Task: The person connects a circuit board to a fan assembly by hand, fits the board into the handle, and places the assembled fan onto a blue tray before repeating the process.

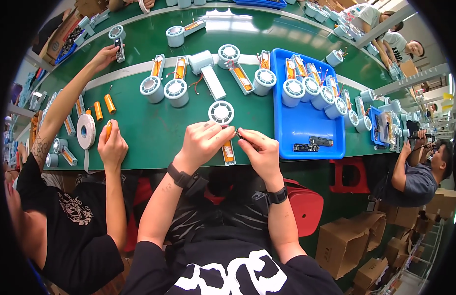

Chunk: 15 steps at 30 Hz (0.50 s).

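My left hand (201, 142) and my right hand (260, 150) meet above the near edge of the table, fingertips pinched together. A small dark part (239, 137) sits between the right fingertips; it is too small to name. What the left fingertips pinch is too small to make out. Under my hands lies a light blue handheld fan (221, 113), its round head away from me. Its open handle shows an orange battery (229, 151); my left hand hides the part between head and battery.
Several similar fans (176, 92) stand beyond my hands. A blue tray (282, 140) at right holds more fans and dark circuit boards (320, 141). At left, a co-worker's hand (112, 147) holds an orange battery, beside a white tape roll (86, 132). Their other hand (105, 56) reaches across the table.
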### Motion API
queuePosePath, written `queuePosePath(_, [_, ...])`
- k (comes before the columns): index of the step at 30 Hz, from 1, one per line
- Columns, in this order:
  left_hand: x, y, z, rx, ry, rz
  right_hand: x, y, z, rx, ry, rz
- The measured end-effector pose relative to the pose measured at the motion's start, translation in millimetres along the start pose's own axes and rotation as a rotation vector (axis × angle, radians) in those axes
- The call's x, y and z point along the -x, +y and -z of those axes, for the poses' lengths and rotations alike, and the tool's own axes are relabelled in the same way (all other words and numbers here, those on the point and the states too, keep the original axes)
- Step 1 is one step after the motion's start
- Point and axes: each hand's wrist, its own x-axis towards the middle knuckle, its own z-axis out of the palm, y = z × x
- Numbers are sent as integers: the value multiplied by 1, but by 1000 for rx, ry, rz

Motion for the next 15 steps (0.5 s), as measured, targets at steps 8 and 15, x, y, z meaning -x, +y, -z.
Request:
queuePosePath(8, [-10, -11, 21, 58, -261, -55, -6, -10, 9, -62, -113, -98])
queuePosePath(15, [-16, -14, 21, 100, -305, -99, -11, -14, 14, 75, -157, 50])
